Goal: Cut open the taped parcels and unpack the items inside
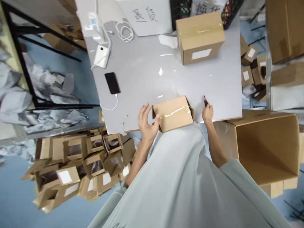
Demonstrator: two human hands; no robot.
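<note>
A small brown cardboard box (pixel 175 113) lies at the near edge of the table, against my shirt, with shiny clear tape along its upper face. My left hand (pixel 147 124) is at the box's left end, fingers spread and thumb at its corner; it is not wrapped round the box. To the right of the box, my right hand (pixel 207 112) is closed round a black and red utility knife (pixel 205 101), its tip pointing away from me. A gap separates the knife from the box.
On the grey table (pixel 142 72) are a larger taped box (pixel 201 38), a black phone (pixel 112 83) on a cable, a white power bank (pixel 101 56) and a white laptop-like panel (pixel 149 17). A big open carton (pixel 266 145) stands right; several opened boxes (pixel 95 158) are piled left.
</note>
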